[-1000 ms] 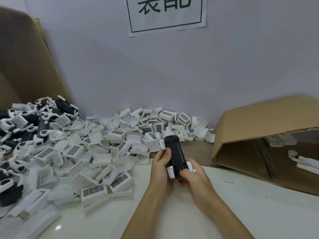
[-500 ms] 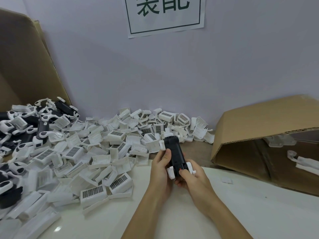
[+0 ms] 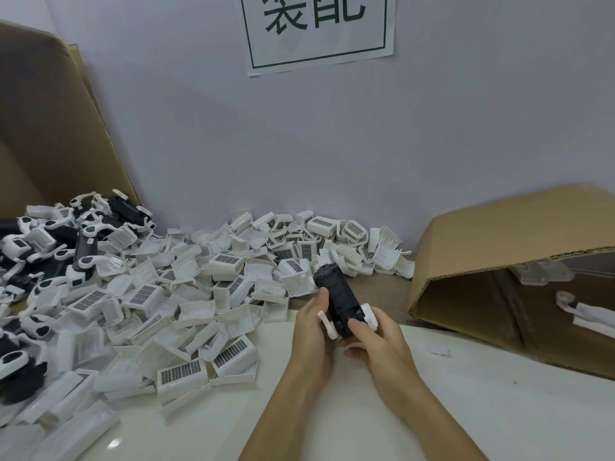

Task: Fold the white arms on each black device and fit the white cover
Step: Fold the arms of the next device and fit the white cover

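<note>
black device (image 3: pixel 339 296): held up over the near edge of the white table (image 3: pixel 466 394), long axis tilted away from the person, between both hands.
white arms (image 3: pixel 370 315): two white pieces show at the near end, one at each side of the body; whether they are fully folded cannot be told.
left hand (image 3: pixel 314 324): fingers curled round the left flank of the device, thumb lying along its upper face.
right hand (image 3: pixel 372 337): pinches the near end, thumb tip pressed on the black body just beside the right white piece.
step in hand: judged to be the folding of the arms; no cover is on this device yet.
white covers (image 3: pixel 186 314): heaped loose on the table to the left, well apart from the hands.
next move: likely calls for pressing both arms flush, then freeing one hand to take a cover from the heap.
cardboard box (image 3: pixel 519 261): lies open on its side at right, with white parts inside.
</note>
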Demonstrator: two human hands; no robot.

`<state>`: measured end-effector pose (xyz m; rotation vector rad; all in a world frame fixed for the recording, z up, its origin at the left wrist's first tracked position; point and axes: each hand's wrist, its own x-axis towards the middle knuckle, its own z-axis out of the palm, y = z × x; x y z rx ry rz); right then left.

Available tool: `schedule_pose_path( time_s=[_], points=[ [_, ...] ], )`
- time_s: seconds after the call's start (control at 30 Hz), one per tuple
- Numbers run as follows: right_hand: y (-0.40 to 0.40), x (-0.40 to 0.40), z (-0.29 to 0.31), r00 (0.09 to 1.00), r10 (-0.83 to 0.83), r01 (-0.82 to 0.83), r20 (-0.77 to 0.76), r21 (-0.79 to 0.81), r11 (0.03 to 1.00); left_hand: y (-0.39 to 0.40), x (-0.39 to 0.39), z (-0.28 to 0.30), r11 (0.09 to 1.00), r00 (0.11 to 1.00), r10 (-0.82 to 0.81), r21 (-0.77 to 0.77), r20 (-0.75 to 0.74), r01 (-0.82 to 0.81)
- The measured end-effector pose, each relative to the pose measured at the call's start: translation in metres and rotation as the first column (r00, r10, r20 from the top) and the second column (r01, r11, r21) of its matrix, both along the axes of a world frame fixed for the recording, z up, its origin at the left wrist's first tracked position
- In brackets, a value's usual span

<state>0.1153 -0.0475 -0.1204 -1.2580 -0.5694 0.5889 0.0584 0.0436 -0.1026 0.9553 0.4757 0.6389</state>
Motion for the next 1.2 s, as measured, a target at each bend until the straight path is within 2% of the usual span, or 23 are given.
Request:
schedule_pose_path(
  time_s=[0.17,0.37,0.47,0.57,0.63,0.7,0.77,0.87,1.03,1.1,1.2],
  points=[
    [0.002,0.000,0.001,0.987,-0.152,0.151,0.061,0.023,0.988,0.010,0.000,-0.002,0.994,0.995,0.053,0.104,-0.079,-0.045],
    [0.000,0.002,0.001,0.897,-0.295,0.290,0.328,0.063,0.955,0.022,-0.005,0.002,0.980,0.987,0.024,0.201,-0.156,0.008],
    [0.000,-0.001,0.001,0.798,-0.285,0.316,0.531,0.034,0.948,0.021,-0.005,0.007,0.979,0.982,0.011,0.200,-0.189,0.027],
    [-0.004,-0.003,0.000,0.648,-0.228,0.323,0.727,0.010,0.946,0.023,-0.009,0.014,0.980,0.980,-0.033,0.185,-0.196,0.070],
    [-0.006,-0.003,0.001,0.530,-0.195,0.325,0.825,0.014,0.946,0.026,-0.011,0.017,0.985,0.986,-0.054,0.157,-0.155,0.078],
    [-0.007,-0.005,0.002,0.471,-0.140,0.280,0.871,0.004,0.960,0.025,-0.010,0.018,0.995,0.995,-0.036,0.087,-0.088,0.043],
    [-0.006,-0.010,0.004,0.494,-0.102,0.227,0.864,-0.015,0.974,0.024,-0.007,0.017,0.995,0.994,0.052,0.088,-0.097,-0.044],
    [-0.006,-0.011,0.004,0.598,-0.157,0.231,0.786,0.019,0.973,0.025,-0.004,0.015,0.985,0.972,0.152,0.109,-0.181,-0.134],
    [-0.005,-0.005,0.004,0.696,-0.262,0.328,0.668,0.028,0.944,0.025,-0.008,0.018,0.997,0.983,0.069,0.052,-0.169,-0.060],
    [-0.005,-0.004,0.003,0.700,-0.292,0.347,0.652,0.047,0.937,0.024,-0.010,0.016,1.000,0.991,0.022,0.001,-0.133,-0.022],
    [-0.007,-0.007,0.004,0.664,-0.327,0.360,0.673,0.096,0.928,0.017,-0.008,0.013,0.992,1.000,0.008,-0.123,-0.001,-0.009]
  ],
)
